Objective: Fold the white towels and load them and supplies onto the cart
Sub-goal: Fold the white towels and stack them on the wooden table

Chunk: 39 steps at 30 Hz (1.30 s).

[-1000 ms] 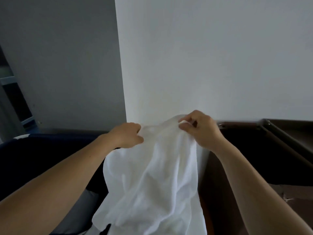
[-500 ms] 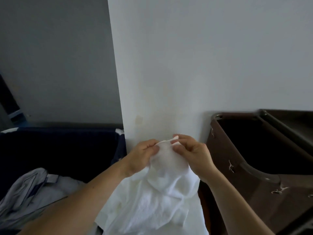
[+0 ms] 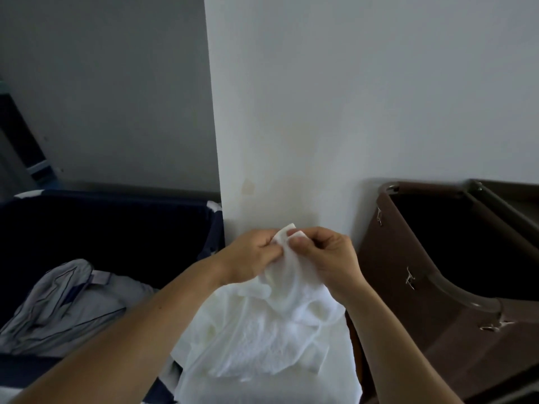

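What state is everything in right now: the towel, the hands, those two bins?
white towel: unfolded, bunched, one corner lifted.
left hand: pinches the towel's corner.
right hand: pinches the same corner.
navy bin: open, holds linen.
grey striped linen: crumpled in the navy bin.
brown bin: open, inside too dark to tell.

Ahead of you: white wall [image 3: 364, 97], its outer corner running down left of centre. Faint yellowish stain [image 3: 248, 186] low on it, near the corner. Left of the corner and set further back: grey wall [image 3: 102, 83], darker, with dark skirting [image 3: 131, 189] at its foot. Far left edge: dark frame [image 3: 17, 135], blurred, kind not clear. Blue hamper [image 3: 116, 217] stands below the grey wall, its right rim just beside the corner. Brown bin [image 3: 423, 330] to your right, against the white wall, with metal clips [image 3: 410, 279] on its side. Light is dim and soft, with no hard shadows. Floor hidden.
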{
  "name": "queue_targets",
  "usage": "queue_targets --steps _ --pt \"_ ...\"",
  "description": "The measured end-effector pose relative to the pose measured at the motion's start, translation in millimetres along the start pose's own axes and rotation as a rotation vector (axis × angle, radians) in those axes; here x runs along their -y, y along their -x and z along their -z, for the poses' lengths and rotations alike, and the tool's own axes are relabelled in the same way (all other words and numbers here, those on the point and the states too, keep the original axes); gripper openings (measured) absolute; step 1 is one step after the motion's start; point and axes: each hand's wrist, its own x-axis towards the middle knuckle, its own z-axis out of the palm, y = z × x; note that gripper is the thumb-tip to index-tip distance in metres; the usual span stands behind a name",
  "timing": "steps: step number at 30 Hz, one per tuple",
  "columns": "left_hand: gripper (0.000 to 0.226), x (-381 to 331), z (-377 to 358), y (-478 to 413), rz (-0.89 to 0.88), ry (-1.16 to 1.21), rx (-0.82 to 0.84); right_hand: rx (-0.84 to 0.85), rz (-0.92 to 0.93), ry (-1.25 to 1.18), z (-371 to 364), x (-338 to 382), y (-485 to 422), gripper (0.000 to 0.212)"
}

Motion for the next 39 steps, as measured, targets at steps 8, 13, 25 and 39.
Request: queue_targets --steps 8,13,25,39 --pt "0.036 -2.9 -0.9 6.4 -0.042 0.017 0.032 0.092 0.074 -0.064 -3.7 10.6 -3.3 0.008" --pt "0.039 2.7 -0.9 15.1 -0.100 0.170 -0.032 0.026 0.090 -0.103 -15.5 8.4 -3.1 0.012" --pt "0.054 10.9 8.7 30.0 -0.100 0.263 -0.138 -0.073 0.077 -0.085 -50.6 7.1 1.4 0.010" --pt "0.030 23.3 43.3 14.0 -0.283 0.087 -0.081 -0.229 0.247 0.375 -70.1 45.4 -8.0 0.019"
